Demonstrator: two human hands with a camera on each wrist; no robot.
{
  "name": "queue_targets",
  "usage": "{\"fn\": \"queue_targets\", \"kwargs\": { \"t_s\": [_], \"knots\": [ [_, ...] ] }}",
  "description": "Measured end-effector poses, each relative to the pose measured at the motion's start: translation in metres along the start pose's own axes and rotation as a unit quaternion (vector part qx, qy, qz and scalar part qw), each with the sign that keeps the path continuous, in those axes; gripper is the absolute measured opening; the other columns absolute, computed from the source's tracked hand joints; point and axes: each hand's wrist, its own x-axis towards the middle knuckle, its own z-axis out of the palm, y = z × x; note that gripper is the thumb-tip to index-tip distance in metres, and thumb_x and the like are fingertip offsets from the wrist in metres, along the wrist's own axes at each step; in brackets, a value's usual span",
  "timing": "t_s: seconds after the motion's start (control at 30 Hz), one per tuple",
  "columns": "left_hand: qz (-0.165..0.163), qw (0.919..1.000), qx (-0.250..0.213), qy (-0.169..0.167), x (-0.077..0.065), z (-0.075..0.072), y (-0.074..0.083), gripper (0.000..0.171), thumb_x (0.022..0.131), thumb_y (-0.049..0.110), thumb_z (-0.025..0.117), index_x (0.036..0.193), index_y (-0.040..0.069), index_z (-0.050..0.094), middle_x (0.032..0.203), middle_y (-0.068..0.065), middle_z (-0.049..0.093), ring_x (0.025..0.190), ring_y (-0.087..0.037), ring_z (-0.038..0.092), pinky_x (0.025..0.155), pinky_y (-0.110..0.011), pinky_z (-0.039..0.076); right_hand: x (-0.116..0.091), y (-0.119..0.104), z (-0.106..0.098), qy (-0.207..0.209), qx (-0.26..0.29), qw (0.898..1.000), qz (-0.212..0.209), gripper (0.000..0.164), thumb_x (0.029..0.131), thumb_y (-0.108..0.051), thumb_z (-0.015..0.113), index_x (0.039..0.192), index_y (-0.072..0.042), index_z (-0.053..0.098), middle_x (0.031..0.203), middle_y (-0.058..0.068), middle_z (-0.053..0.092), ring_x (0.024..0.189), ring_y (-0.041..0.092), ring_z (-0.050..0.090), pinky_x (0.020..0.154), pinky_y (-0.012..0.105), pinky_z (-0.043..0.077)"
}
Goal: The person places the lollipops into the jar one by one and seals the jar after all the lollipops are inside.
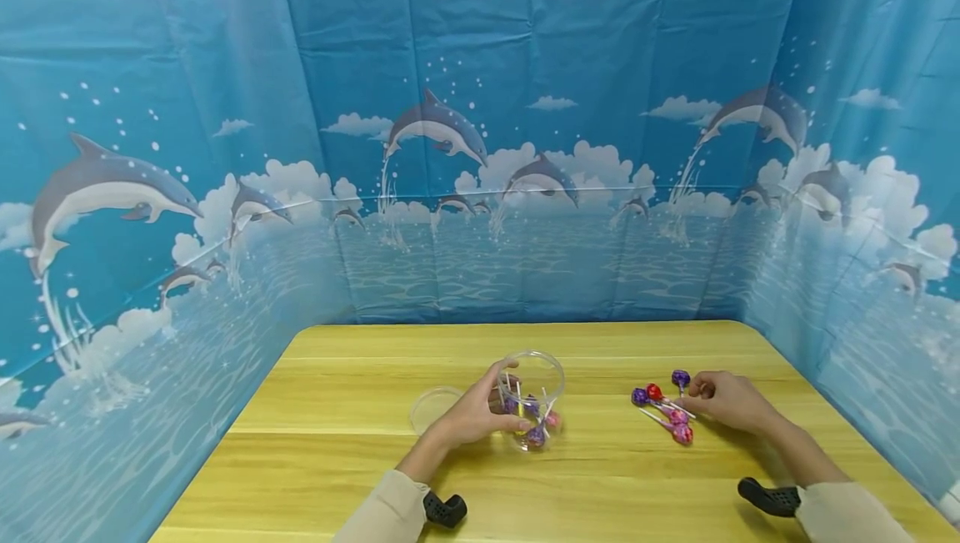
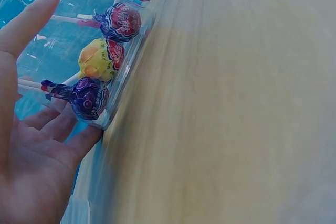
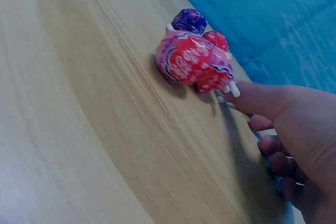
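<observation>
The left hand [image 1: 474,414] has its grip round a clear tub [image 1: 557,394] of lollipops [image 1: 536,436], and the right hand [image 1: 731,401] is by loose lollipops [image 1: 678,416] on the bench [image 1: 600,493], maybe pinching, I cannot tell.

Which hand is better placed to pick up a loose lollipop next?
Probably the right: the right hand is beside the loose lollipops, while the left hand holds the clear jar, well away from them.

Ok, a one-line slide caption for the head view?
Left hand grips a clear container of lollipops; right hand is beside loose lollipops on a wood-grain tabletop.
</observation>
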Motion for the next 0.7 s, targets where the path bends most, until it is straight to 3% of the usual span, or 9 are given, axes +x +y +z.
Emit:
{"fn": "queue_targets", "kwargs": {
  "t_s": [0.13,0.33,0.5,0.7],
  "knots": [
    [-0.001,1.0000,0.000,0.000,-0.002,0.000,-0.001,0.088,0.090,0.028,0.083,0.160,0.035,0.030,0.151,-0.016,0.046,0.135,-0.028,0.052,0.108,-0.046,0.045,0.000,-0.003,0.003,0.010,0.002,1.000,0.010,0.033,0.092,-0.041,0.078,0.092,-0.010,0.068,0.081,-0.001,0.059,0.072,0.018,0.050,0.063,0.036,0.043],
    [-0.003,1.0000,0.004,0.004,-0.003,-0.001,-0.001,0.085,0.091,0.028,0.083,0.158,0.034,0.031,0.149,-0.015,0.048,0.133,-0.026,0.053,0.106,-0.045,0.046,-0.002,0.001,0.009,0.057,0.007,0.998,0.008,0.018,0.095,-0.020,0.075,0.085,-0.008,0.067,0.076,-0.002,0.057,0.070,0.017,0.049,0.065,0.037,0.044],
    [0.005,0.9998,-0.015,-0.007,-0.002,0.000,0.000,0.086,0.092,0.024,0.082,0.160,0.033,0.030,0.150,-0.018,0.046,0.130,-0.023,0.056,0.104,-0.039,0.048,-0.005,0.011,0.014,0.099,0.011,0.995,0.018,0.011,0.096,-0.011,0.070,0.091,-0.001,0.072,0.080,0.000,0.063,0.072,0.018,0.054,0.067,0.040,0.048],
    [0.003,0.9997,-0.023,-0.009,0.000,0.000,0.000,0.086,0.092,0.023,0.082,0.160,0.034,0.030,0.151,-0.019,0.045,0.129,-0.021,0.056,0.104,-0.035,0.048,-0.007,0.016,0.011,0.114,0.033,0.992,0.035,0.015,0.103,-0.010,0.062,0.099,0.002,0.070,0.088,0.007,0.066,0.079,0.024,0.058,0.071,0.045,0.049]
  ]
}}
